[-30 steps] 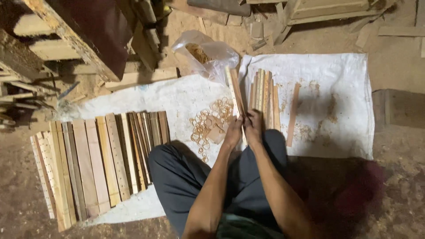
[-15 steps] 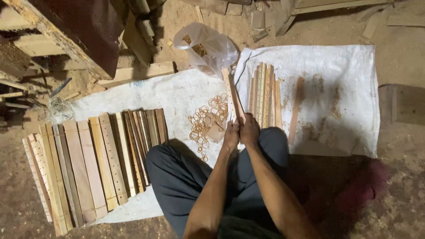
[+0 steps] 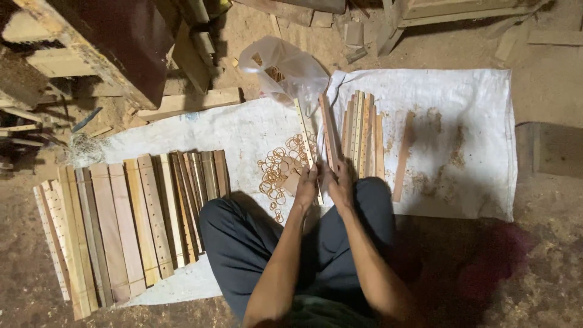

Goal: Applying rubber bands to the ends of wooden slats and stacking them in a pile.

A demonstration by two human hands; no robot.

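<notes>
I sit on the ground with my legs folded, both arms reaching forward. My left hand (image 3: 306,184) grips the near end of a pale wooden strip (image 3: 303,136) with a row of small holes. My right hand (image 3: 340,182) grips a darker reddish wooden strip (image 3: 328,130). The two strips stand apart, fanned in a narrow V over a white woven sack (image 3: 461,140). Just left of my hands lies a loose heap of tan rubber bands (image 3: 282,170). To the right of my hands is a small row of wooden strips (image 3: 363,130) laid side by side.
A long row of wooden slats (image 3: 130,218) lies on a second white sack at my left. A clear plastic bag (image 3: 285,67) sits behind the rubber bands. One single strip (image 3: 402,158) lies apart on the right. Timber offcuts and a wooden frame crowd the far left and top.
The two strips were held together as one bundle; now they are spread apart, the pale one swung left in my left hand, the reddish one in my right.
</notes>
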